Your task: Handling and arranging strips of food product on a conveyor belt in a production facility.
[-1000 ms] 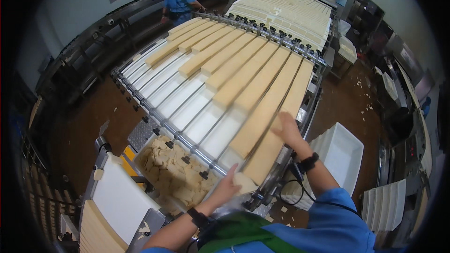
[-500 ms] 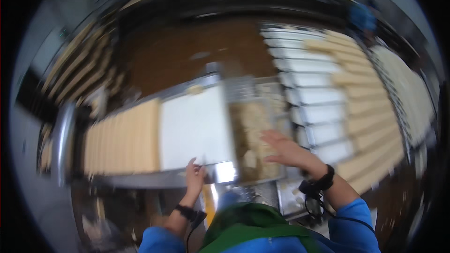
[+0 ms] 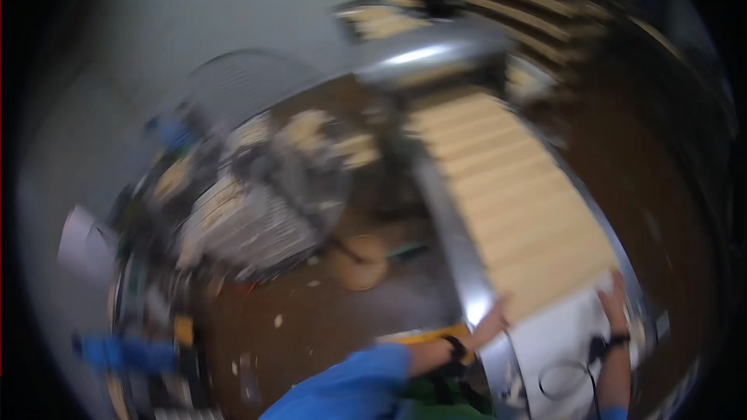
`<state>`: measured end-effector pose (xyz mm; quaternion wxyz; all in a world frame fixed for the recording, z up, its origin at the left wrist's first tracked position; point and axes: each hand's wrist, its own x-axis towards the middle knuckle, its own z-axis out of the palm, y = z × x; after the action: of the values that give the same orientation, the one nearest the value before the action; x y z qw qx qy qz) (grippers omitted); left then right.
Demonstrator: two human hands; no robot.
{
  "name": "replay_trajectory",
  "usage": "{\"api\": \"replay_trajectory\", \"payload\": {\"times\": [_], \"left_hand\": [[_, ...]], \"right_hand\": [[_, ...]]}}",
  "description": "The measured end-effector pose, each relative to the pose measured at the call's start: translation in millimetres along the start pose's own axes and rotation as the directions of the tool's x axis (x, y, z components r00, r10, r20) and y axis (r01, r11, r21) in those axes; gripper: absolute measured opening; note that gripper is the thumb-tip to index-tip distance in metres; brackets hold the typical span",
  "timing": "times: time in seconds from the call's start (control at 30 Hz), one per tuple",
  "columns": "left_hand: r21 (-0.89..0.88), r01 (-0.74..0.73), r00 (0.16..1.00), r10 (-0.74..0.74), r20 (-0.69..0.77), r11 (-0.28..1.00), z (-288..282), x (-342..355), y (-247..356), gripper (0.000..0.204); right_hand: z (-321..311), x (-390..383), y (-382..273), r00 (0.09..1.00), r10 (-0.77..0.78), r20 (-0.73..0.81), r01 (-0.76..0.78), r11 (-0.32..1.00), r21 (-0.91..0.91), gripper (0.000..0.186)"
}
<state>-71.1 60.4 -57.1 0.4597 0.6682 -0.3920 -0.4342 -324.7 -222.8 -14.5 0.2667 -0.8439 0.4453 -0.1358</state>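
Note:
Pale tan dough strips [image 3: 521, 202] lie side by side along a steel-sided conveyor, with a bare white surface [image 3: 556, 350] at the near end. My left hand [image 3: 490, 320] is at the near left corner of the strips, its fingers pointing forward. My right hand [image 3: 612, 299] is at the near right corner, fingers pointing forward along the edge. Both hands are blurred by motion, so whether they grip the dough cannot be made out. A shiny steel cover [image 3: 428, 54] spans the conveyor's far end.
A rack of long tan pieces [image 3: 513, 8] stands at the back right. A fan cage [image 3: 245, 70], blurred pale stacked items [image 3: 249, 225] and a round stool-like disc [image 3: 358, 260] are at the left. The brown floor [image 3: 280, 342] has scraps on it.
The view has swung left, away from the slatted machine with dough bars. My hands have moved from there onto the conveyor, up to the near edge of the row of strips.

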Motion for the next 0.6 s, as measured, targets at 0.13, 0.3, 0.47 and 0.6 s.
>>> {"api": "replay_trajectory", "payload": {"times": [0.13, 0.3, 0.47, 0.6], "left_hand": [[0.190, -0.124, 0.992, 0.124, 0.010, 0.974, 11, 8, 29, 0.092], [0.303, 0.128, 0.978, -0.170, 0.118, 0.945, -3, 18, 59, 0.092], [0.361, -0.116, 0.983, 0.054, 0.177, 0.925, 16, 34, 43, 0.092], [0.376, -0.314, 0.937, 0.220, 0.271, 0.872, 48, 42, 12, 0.094]], "right_hand": [[9, 43, 63, 0.991, 0.132, -0.031, -0.136, 0.949, -0.286, 0.070], [15, 83, 30, 0.987, 0.160, 0.027, -0.144, 0.939, -0.313, 0.073], [-10, 62, 71, 0.976, 0.216, -0.011, -0.213, 0.950, -0.229, 0.074], [-42, -52, 103, 0.992, 0.011, -0.125, -0.056, 0.930, -0.363, 0.068]]}}
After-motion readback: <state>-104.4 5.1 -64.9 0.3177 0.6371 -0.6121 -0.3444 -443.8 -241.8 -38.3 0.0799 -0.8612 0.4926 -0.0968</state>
